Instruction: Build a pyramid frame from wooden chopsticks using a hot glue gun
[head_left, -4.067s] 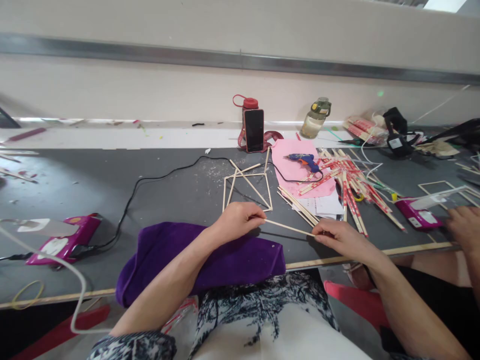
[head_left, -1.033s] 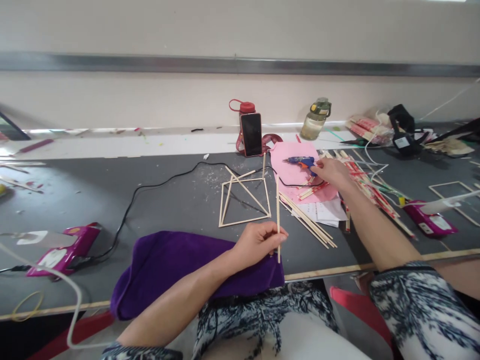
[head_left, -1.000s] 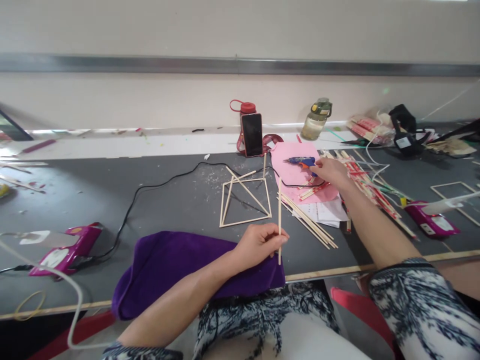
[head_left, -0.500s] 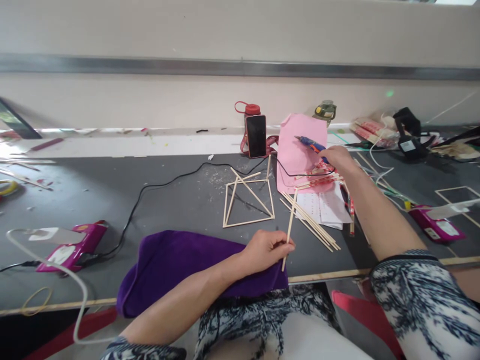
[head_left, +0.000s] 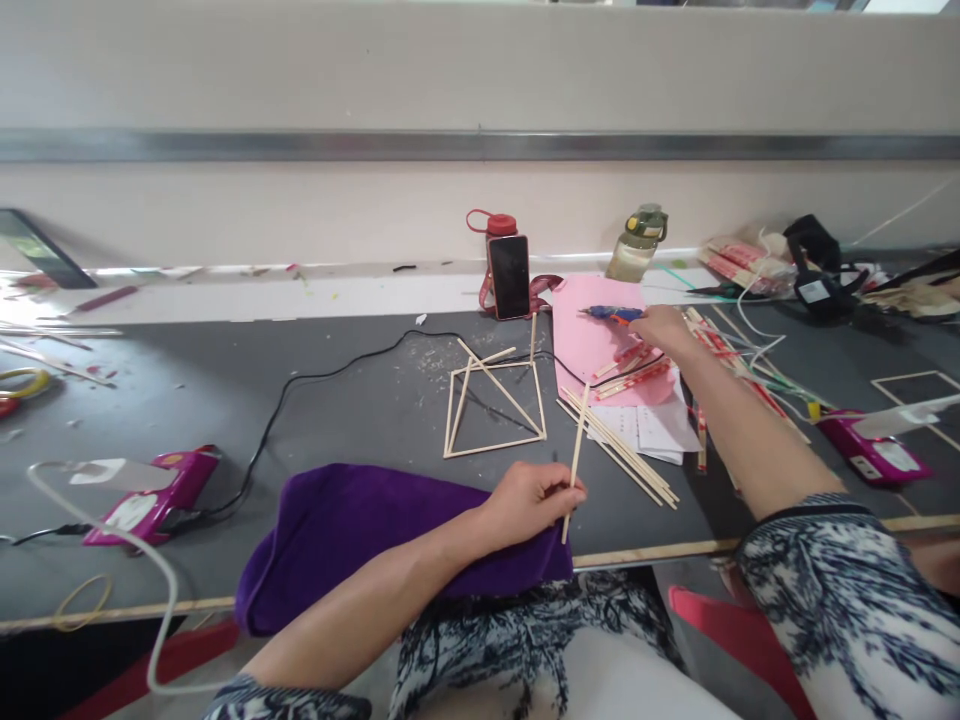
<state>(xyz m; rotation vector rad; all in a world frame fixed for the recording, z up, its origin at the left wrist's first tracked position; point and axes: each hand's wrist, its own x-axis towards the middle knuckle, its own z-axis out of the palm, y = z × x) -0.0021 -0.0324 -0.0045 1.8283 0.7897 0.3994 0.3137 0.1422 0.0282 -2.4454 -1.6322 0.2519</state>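
Between the thumb and fingers of my left hand (head_left: 534, 503) a thin wooden stick (head_left: 579, 440) stands nearly upright, near the front edge. My right hand (head_left: 664, 328) is closed round a blue and orange glue gun (head_left: 616, 315), whose nozzle points left over the pink sheet (head_left: 592, 300). A square stick frame (head_left: 495, 446) with slanting sticks attached lies on the dark table left of centre. Several loose sticks (head_left: 626, 455) lie right of it. Purple cloth (head_left: 382, 515) is spread under my left forearm.
A phone (head_left: 509, 278) leans on a red bottle (head_left: 501, 224); a green bottle (head_left: 637, 243) stands behind the pink sheet. A black cord (head_left: 322, 373) crosses the table. Magenta power strips (head_left: 161, 495) sit left and right. White papers (head_left: 649, 430) lie near the loose sticks.
My right hand and the glue gun have tilted flatter and moved slightly down. The raised back edge of the pink sheet has dropped, uncovering the green bottle. My left hand still holds the stick.
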